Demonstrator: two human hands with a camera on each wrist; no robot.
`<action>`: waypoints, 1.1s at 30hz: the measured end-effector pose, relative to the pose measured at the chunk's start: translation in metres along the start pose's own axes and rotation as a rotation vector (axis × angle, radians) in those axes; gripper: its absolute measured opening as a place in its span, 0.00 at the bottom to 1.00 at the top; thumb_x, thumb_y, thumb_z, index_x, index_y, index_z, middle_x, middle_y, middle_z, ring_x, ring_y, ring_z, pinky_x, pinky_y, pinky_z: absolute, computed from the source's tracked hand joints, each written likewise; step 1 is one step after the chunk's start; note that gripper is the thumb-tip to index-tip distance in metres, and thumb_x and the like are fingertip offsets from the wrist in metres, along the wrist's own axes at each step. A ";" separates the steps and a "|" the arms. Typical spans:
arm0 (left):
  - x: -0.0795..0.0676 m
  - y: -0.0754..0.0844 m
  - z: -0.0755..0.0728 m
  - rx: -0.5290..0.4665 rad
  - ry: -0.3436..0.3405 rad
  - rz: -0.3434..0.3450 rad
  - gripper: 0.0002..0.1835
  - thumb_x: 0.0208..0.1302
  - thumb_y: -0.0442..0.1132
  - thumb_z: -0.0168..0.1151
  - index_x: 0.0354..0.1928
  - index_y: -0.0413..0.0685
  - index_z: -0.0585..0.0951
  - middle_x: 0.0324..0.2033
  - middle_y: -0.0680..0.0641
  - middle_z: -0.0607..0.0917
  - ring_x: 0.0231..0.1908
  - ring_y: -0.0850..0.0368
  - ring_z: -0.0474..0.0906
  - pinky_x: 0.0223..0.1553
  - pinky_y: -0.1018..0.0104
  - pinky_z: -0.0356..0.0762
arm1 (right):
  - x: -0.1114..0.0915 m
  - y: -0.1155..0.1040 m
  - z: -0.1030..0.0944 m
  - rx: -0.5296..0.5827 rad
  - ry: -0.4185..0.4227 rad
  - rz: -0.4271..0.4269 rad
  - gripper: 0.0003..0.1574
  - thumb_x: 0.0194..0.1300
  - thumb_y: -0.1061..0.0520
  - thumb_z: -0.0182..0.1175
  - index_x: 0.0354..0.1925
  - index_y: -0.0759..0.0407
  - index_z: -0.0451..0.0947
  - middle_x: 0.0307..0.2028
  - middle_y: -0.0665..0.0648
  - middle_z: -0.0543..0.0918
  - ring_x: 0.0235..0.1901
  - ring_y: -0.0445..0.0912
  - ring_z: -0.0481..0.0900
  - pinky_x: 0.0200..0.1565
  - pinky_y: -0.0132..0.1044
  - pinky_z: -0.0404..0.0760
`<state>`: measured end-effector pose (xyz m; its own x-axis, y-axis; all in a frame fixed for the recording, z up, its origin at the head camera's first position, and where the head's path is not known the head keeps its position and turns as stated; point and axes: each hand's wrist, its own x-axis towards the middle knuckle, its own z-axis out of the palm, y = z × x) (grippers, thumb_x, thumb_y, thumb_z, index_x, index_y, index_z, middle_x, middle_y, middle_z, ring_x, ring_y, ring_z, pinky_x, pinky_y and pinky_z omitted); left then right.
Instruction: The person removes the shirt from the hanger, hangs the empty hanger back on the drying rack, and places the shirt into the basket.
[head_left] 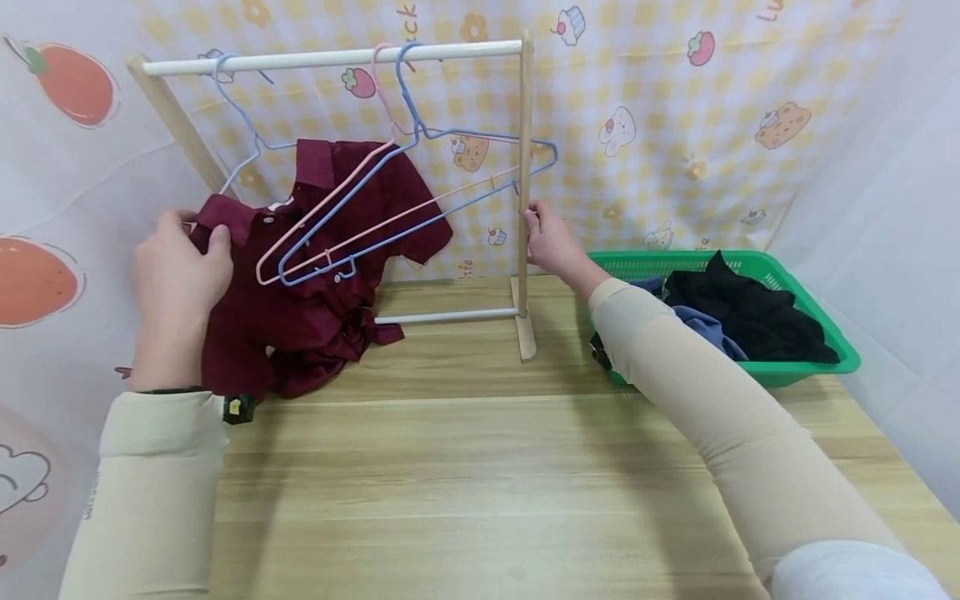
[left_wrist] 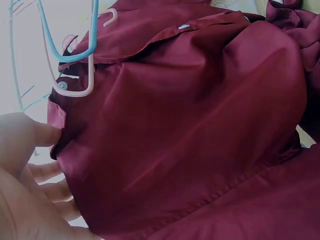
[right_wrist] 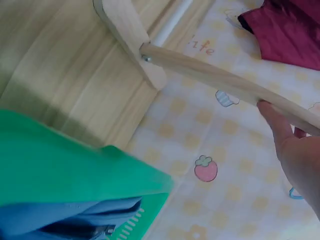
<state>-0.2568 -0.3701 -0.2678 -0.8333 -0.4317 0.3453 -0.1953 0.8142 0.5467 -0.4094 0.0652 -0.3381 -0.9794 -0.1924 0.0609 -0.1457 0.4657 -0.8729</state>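
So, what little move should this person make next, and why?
Probably a gentle tug with the left hand to straighten the dark red shirt: its cloth looks rumpled, though the leftmost blue hanger runs into it. That hand pinches the shirt's edge, while the right hand grips the wooden post, which may help steady things.

the person's left hand (head_left: 180, 275) and right hand (head_left: 551, 239) are bare. a beige left sleeve (head_left: 153, 517) ends in a broad, paler cuff (head_left: 161, 423) and carries small dark lettering (head_left: 93, 493) along its outer edge. by that wrist show a thin dark band (head_left: 176, 390) and a black block (head_left: 238, 409) with a yellow mark, perhaps fixed together. the right sleeve (head_left: 712, 417) is beige too, creased, with white cloth (head_left: 851, 573) higher up.
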 end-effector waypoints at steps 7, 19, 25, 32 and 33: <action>-0.003 -0.008 0.004 0.015 0.006 0.009 0.35 0.84 0.51 0.32 0.73 0.30 0.71 0.67 0.21 0.75 0.69 0.20 0.67 0.70 0.31 0.64 | 0.006 0.003 0.011 -0.169 0.098 -0.037 0.28 0.87 0.43 0.30 0.70 0.56 0.63 0.53 0.67 0.80 0.48 0.57 0.83 0.49 0.47 0.88; -0.006 -0.014 0.005 -0.064 0.023 -0.027 0.32 0.85 0.50 0.33 0.69 0.33 0.75 0.64 0.24 0.77 0.66 0.27 0.70 0.56 0.40 0.67 | 0.003 0.005 0.015 -0.216 0.154 -0.070 0.26 0.87 0.43 0.29 0.64 0.57 0.64 0.46 0.64 0.79 0.46 0.56 0.82 0.47 0.46 0.86; -0.006 -0.013 0.001 -0.088 0.046 -0.060 0.31 0.85 0.50 0.34 0.71 0.36 0.75 0.68 0.27 0.77 0.69 0.29 0.70 0.66 0.38 0.66 | 0.002 0.004 0.014 -0.213 0.147 -0.065 0.27 0.88 0.45 0.29 0.66 0.58 0.64 0.50 0.66 0.80 0.50 0.58 0.82 0.50 0.49 0.86; -0.010 -0.008 -0.002 -0.102 0.147 -0.078 0.29 0.85 0.50 0.37 0.67 0.38 0.79 0.63 0.32 0.82 0.66 0.34 0.74 0.62 0.47 0.69 | 0.002 0.002 0.015 -0.211 0.139 -0.058 0.27 0.88 0.44 0.29 0.67 0.58 0.64 0.52 0.66 0.80 0.53 0.58 0.81 0.55 0.50 0.87; -0.010 -0.007 -0.002 -0.103 0.165 -0.079 0.28 0.85 0.50 0.37 0.64 0.38 0.79 0.61 0.32 0.82 0.64 0.35 0.74 0.58 0.51 0.69 | 0.002 0.001 0.015 -0.214 0.139 -0.060 0.28 0.88 0.44 0.29 0.67 0.58 0.64 0.51 0.66 0.79 0.53 0.58 0.81 0.55 0.49 0.86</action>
<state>-0.2455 -0.3724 -0.2734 -0.7200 -0.5570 0.4140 -0.1951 0.7350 0.6494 -0.4092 0.0528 -0.3465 -0.9757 -0.1116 0.1883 -0.2160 0.6318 -0.7444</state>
